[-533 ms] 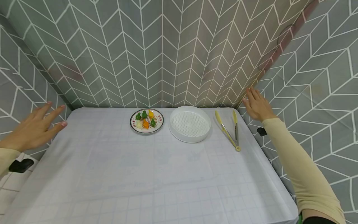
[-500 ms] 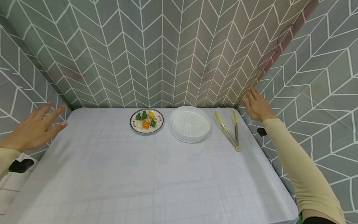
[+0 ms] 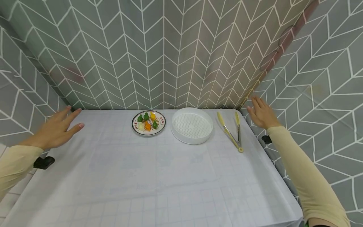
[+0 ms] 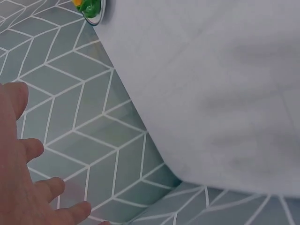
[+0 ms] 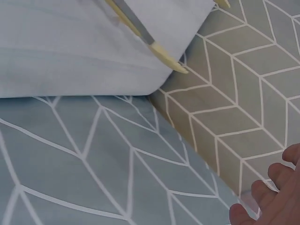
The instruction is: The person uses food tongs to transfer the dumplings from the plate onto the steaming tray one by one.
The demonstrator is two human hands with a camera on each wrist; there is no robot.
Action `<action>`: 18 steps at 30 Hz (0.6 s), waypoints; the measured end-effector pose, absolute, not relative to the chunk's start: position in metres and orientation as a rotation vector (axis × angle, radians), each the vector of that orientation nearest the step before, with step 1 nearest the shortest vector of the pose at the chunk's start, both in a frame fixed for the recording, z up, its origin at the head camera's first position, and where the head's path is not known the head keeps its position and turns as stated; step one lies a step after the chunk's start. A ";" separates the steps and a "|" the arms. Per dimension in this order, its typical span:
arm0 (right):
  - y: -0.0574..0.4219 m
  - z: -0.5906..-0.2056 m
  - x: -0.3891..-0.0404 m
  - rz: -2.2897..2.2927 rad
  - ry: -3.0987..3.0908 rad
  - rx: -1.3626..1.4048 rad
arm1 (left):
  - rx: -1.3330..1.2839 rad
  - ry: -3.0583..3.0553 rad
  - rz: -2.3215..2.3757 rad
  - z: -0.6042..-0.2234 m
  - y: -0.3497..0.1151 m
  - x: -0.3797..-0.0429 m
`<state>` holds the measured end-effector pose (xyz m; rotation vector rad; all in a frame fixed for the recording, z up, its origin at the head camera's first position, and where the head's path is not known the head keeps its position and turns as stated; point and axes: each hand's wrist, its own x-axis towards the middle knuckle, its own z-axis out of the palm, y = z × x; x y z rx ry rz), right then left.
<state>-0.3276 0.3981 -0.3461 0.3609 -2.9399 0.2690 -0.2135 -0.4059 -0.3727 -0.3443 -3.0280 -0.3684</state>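
My left hand hovers over the table's far left edge, fingers spread and holding nothing. Past the far right corner my right hand is raised, its fingers extended and nothing in them. Nearest to it lie yellow-tipped tongs, spread apart on the cloth. Left of the tongs stands a round white tray with a perforated floor. Beside that tray is a dark-rimmed plate bearing several small green, orange, yellow and pale pieces that look like vegetables. Part of the tongs shows in the right wrist view.
A white cloth covers the table. Grey curtains with white chevron lines hang behind it and along both sides. White floor tiles show at the lower left.
My left hand has moved right, over the table's left edge. My right hand has dropped slightly. The plate, tray and tongs have stayed where they were.
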 end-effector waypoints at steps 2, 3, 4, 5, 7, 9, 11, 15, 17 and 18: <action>0.402 -0.351 -0.322 0.277 -2.956 0.337 | -0.357 -3.040 -0.402 -0.379 -0.399 -0.219; 0.404 -0.355 -0.319 0.278 -2.969 0.326 | -0.363 -3.044 -0.418 -0.383 -0.397 -0.221; 0.405 -0.359 -0.317 0.285 -2.981 0.320 | -0.363 -3.046 -0.441 -0.387 -0.394 -0.223; 0.406 -0.363 -0.315 0.292 -2.993 0.308 | -0.366 -3.048 -0.464 -0.392 -0.393 -0.226; 0.408 -0.373 -0.311 0.294 -3.011 0.302 | -0.369 -3.052 -0.520 -0.402 -0.390 -0.231; 0.408 -0.384 -0.308 0.304 -3.029 0.300 | -0.353 -3.066 -0.571 -0.411 -0.387 -0.238; 0.407 -0.394 -0.305 0.314 -3.043 0.292 | -0.328 -3.091 -0.609 -0.421 -0.383 -0.246; 0.403 -0.413 -0.300 0.345 -3.098 0.247 | -0.264 -3.124 -0.646 -0.436 -0.374 -0.261; 0.399 -0.422 -0.299 0.394 -3.131 0.215 | -0.238 -3.114 -0.666 -0.443 -0.367 -0.268; 0.397 -0.426 -0.298 0.419 -3.138 0.208 | -0.225 -3.110 -0.688 -0.447 -0.363 -0.271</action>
